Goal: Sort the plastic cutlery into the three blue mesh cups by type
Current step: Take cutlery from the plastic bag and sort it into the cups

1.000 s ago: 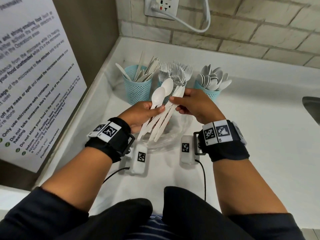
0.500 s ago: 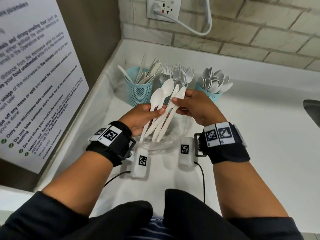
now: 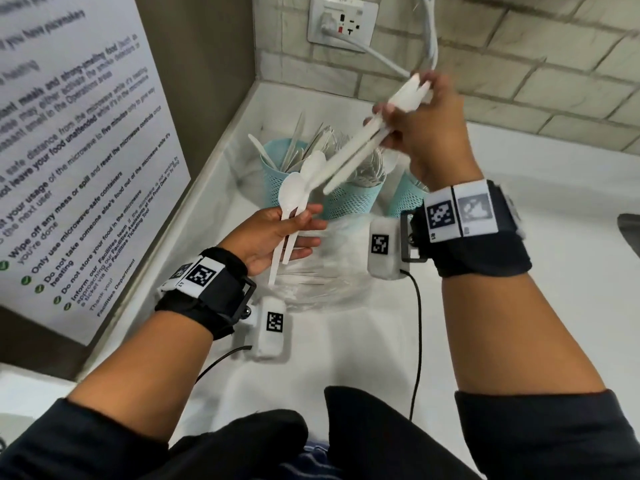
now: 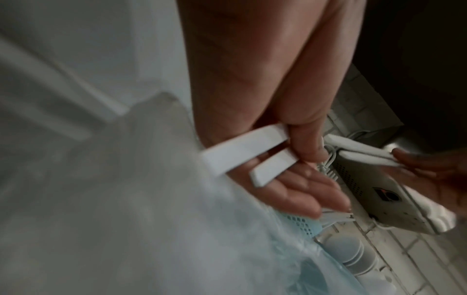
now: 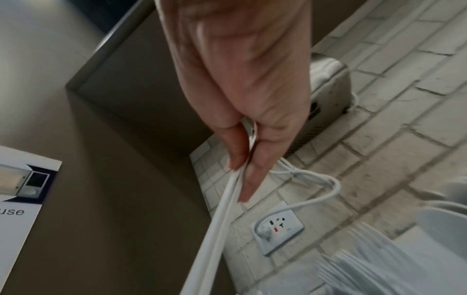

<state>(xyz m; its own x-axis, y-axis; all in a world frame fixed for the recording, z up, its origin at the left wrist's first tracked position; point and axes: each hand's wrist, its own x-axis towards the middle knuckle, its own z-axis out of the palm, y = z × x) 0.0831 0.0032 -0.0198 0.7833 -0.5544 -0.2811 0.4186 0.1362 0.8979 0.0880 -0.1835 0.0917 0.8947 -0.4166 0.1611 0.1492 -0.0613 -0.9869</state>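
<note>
My left hand [image 3: 308,226] pinches the handles of two white plastic spoons [image 3: 294,194], bowls up, in front of the cups. The left wrist view shows both spoon handles [image 4: 237,153] under the left hand's [image 4: 303,171] thumb. My right hand [image 3: 415,109] is raised above the cups and grips a bundle of white cutlery [image 3: 349,157] that slants down to the left; blur hides its type. In the right wrist view, the right hand [image 5: 243,173] squeezes the bundle [image 5: 217,215]. Three blue mesh cups stand in the corner: left cup [image 3: 275,188] with knives, middle cup [image 3: 349,202] with forks, right cup [image 3: 403,199] mostly hidden by my wrist.
A clear plastic bag [image 3: 322,285] lies on the white worktop [image 3: 519,306] in front of the cups. A printed notice [image 3: 69,168] covers the left wall. A wall socket [image 3: 341,26] with a white cable sits on the brick wall behind. A dark sink edge [image 3: 630,233] shows at right.
The two hands held one bunch together; now my right hand has lifted up and to the right with most of it, leaving two spoons in my left hand.
</note>
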